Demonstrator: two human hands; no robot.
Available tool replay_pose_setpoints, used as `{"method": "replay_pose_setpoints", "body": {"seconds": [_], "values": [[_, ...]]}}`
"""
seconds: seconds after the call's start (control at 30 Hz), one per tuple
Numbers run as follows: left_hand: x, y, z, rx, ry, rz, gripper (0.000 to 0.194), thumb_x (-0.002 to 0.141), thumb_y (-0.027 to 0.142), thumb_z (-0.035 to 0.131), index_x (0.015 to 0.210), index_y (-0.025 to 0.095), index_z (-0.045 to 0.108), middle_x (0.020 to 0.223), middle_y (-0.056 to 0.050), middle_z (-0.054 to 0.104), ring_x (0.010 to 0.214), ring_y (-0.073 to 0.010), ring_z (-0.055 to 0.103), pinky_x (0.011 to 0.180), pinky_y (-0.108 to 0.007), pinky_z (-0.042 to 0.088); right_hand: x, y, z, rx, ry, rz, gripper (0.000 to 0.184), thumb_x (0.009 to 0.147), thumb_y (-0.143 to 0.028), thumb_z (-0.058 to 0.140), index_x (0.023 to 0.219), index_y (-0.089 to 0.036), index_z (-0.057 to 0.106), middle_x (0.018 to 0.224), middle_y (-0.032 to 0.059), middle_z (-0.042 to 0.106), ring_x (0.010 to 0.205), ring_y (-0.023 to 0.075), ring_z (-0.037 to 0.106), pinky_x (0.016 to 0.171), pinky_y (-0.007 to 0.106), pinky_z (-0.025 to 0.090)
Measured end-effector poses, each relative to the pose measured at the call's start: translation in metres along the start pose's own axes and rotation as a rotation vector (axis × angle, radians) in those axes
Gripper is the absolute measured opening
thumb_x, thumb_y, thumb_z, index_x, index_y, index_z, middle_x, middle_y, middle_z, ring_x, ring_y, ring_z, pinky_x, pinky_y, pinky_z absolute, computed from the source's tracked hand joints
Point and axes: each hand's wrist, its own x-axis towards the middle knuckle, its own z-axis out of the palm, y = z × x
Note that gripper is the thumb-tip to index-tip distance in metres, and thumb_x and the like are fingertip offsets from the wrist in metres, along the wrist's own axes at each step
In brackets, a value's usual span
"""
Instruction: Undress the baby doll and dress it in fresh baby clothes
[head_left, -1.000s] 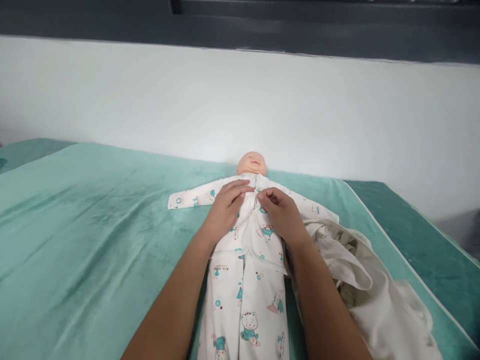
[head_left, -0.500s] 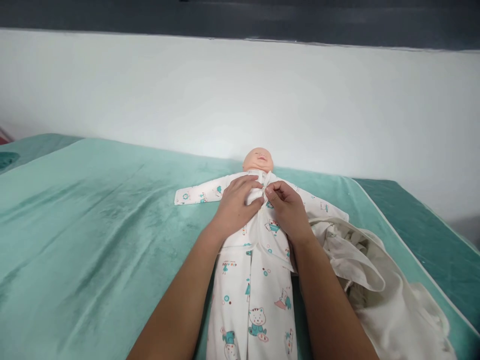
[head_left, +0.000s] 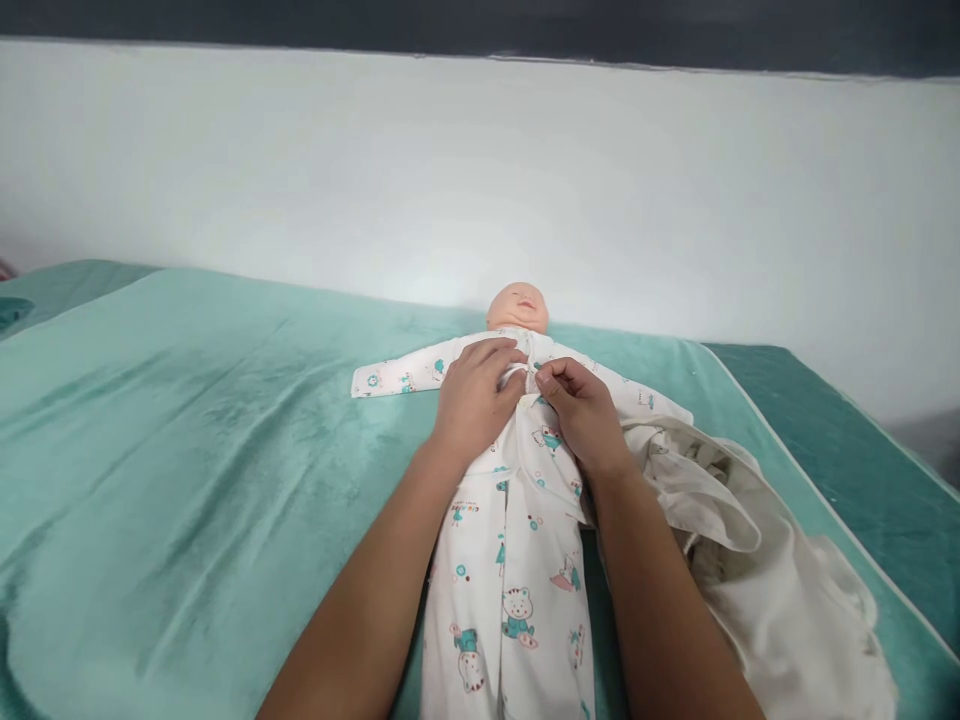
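A baby doll (head_left: 517, 308) lies on its back in a white baby shirt (head_left: 405, 377) with small printed animals, its sleeves spread out to both sides. White baby trousers (head_left: 469, 590) in the same print cover its lower body. My left hand (head_left: 480, 395) lies over the chest, with a fold of the shirt front between thumb and fingers. Across the front opening, my right hand (head_left: 581, 410) pinches the shirt's other edge between thumb and forefinger. The fingers hide whatever fastener may be there.
The doll rests on a green plush cover (head_left: 225, 450) with wrinkles at the left. A crumpled off-white cloth (head_left: 780, 570) lies beside my right forearm. Behind the doll rises a white wall (head_left: 480, 180), with a dark band along its top.
My left thumb has drawn up closer to its fingers, and the shirt front is more bunched between my hands. My right hand keeps its pinch. The view has tilted slightly down.
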Motion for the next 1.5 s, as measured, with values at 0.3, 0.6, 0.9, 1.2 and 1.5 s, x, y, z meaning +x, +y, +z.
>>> {"method": "replay_pose_setpoints", "body": {"seconds": [0.3, 0.6, 0.9, 1.2, 1.5], "values": [[0.001, 0.003, -0.003, -0.035, -0.085, 0.028, 0.025, 0.094, 0.015, 0.048, 0.107, 0.024, 0.067, 0.138, -0.003, 0.063, 0.133, -0.0222, 0.052, 0.117, -0.043, 0.038, 0.000, -0.004, 0.009, -0.173, 0.147, -0.035, 0.016, 0.089, -0.031, 0.060, 0.078, -0.022, 0.055, 0.061, -0.0056, 0.042, 0.056, 0.0114, 0.035, 0.053, 0.026, 0.028], [-0.007, 0.001, -0.026, -0.347, -0.198, -0.072, 0.025, 0.092, 0.019, 0.050, 0.111, 0.028, 0.064, 0.150, -0.002, 0.052, 0.144, -0.0205, 0.044, 0.119, -0.041, 0.039, -0.006, -0.008, 0.010, 0.029, 0.307, -0.011, 0.021, 0.086, -0.033, 0.066, 0.073, -0.022, 0.054, 0.061, -0.0054, 0.047, 0.058, 0.0113, 0.041, 0.058, 0.026, 0.035], [-0.009, -0.006, -0.049, -0.316, -0.500, 0.014, 0.013, 0.093, 0.033, 0.060, 0.101, 0.030, 0.070, 0.164, 0.002, 0.034, 0.154, -0.0259, 0.027, 0.115, -0.046, 0.043, -0.012, -0.013, 0.006, -0.038, 0.187, -0.194, 0.015, 0.090, -0.029, 0.063, 0.078, -0.021, 0.060, 0.112, 0.0031, 0.064, 0.067, 0.0105, 0.047, 0.060, 0.028, 0.038], [-0.008, -0.009, -0.047, -0.365, -0.466, 0.005, 0.013, 0.094, 0.033, 0.059, 0.099, 0.029, 0.070, 0.161, 0.000, 0.038, 0.150, -0.0274, 0.034, 0.113, -0.049, 0.046, -0.015, -0.017, -0.002, -0.016, -0.118, -0.074, 0.018, 0.090, -0.039, 0.069, 0.096, -0.023, 0.062, 0.074, -0.0045, 0.057, 0.061, 0.0111, 0.042, 0.058, 0.026, 0.034], [-0.007, -0.007, -0.048, -0.399, -0.449, -0.009, 0.017, 0.096, 0.038, 0.057, 0.094, 0.027, 0.069, 0.159, -0.001, 0.043, 0.148, -0.0265, 0.039, 0.120, -0.050, 0.036, -0.012, -0.015, -0.003, 0.067, -0.156, -0.075, 0.016, 0.087, -0.036, 0.072, 0.093, -0.023, 0.065, 0.077, -0.0027, 0.058, 0.063, 0.0114, 0.042, 0.058, 0.026, 0.031]]}}
